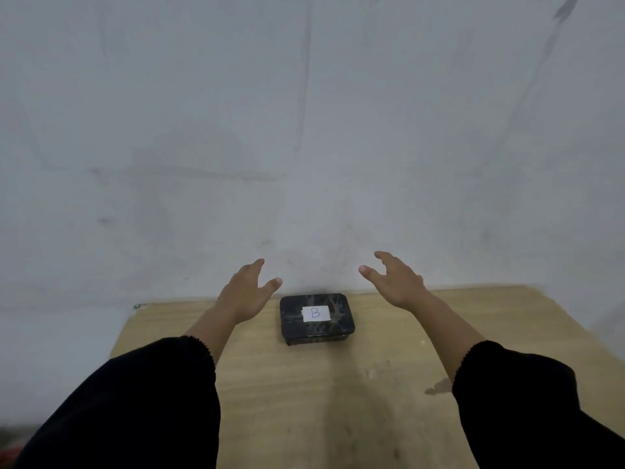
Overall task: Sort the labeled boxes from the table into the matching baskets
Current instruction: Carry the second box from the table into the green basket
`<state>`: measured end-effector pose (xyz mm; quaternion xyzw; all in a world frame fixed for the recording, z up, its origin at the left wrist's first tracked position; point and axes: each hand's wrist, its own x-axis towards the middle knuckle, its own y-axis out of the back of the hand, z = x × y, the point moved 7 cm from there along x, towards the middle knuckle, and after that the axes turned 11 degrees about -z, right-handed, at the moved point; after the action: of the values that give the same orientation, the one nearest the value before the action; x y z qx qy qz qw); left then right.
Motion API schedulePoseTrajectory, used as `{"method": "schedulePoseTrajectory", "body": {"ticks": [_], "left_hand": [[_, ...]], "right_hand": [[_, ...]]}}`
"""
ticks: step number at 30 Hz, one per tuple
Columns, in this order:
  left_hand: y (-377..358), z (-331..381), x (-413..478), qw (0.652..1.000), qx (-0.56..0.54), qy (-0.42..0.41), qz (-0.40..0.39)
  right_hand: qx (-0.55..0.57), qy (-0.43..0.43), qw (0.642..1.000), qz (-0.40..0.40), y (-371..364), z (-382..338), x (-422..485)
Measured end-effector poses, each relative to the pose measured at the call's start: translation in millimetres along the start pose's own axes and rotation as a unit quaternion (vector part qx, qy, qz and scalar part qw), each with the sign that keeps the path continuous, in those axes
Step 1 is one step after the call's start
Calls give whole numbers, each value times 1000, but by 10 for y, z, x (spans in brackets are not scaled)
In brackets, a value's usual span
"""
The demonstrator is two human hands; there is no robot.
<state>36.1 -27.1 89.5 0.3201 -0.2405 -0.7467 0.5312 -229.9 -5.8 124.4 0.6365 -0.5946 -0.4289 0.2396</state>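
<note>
A black box with pale marbling and a white label reading "B" lies flat on the wooden table, close to the wall at the far edge. My left hand hovers just to the left of the box, fingers spread, holding nothing. To the right of the box and slightly above it, my right hand is likewise spread and empty. Neither hand touches the box. Both arms wear black sleeves. No basket is in view.
A grey-white wall rises directly behind the table's far edge. The table's left edge runs diagonally at the lower left, with grey floor beyond it. Something red shows at the bottom left corner.
</note>
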Motion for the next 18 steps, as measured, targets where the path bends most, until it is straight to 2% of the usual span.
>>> {"method": "schedulePoseTrajectory", "body": {"ticks": [8, 14, 18], "left_hand": [[-437, -236, 329, 998, -8, 56, -1], [-763, -561, 607, 995, -26, 89, -22], [-995, -735, 777, 991, -55, 118, -24]], "right_hand": [[30, 0, 998, -61, -350, 427, 595], [13, -38, 993, -112, -816, 695, 913], [11, -51, 992, -116, -1080, 798, 1115]]}}
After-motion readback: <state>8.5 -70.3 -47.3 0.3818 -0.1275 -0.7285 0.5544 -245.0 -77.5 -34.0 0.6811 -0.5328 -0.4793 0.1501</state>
